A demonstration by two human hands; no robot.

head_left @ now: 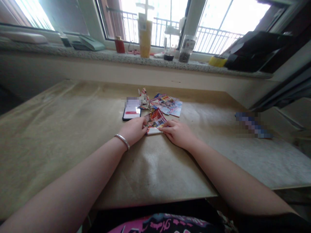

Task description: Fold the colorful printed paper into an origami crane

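Note:
A colourful printed sheet of paper (pixel 155 118) lies on the table in front of me, its near edge folded over to show a white strip. My left hand (pixel 134 130) grips the sheet's left side, fingers closed at its edge. On the right, my right hand (pixel 178 132) pinches the folded strip near its end. Just beyond my left hand lies a phone (pixel 128 115) with a lit screen. Behind the sheet stands a crumpled or folded paper piece (pixel 144 97). More printed sheets (pixel 170 105) are fanned out beside it.
The table (pixel 97 106) has a pale, shiny cover. Toward its right edge lies a blurred bluish item (pixel 254 125). Along the windowsill (pixel 107 55) stand a yellow bottle (pixel 145 38), a red container (pixel 120 45), clear jars (pixel 187 48) and a black object (pixel 255 50).

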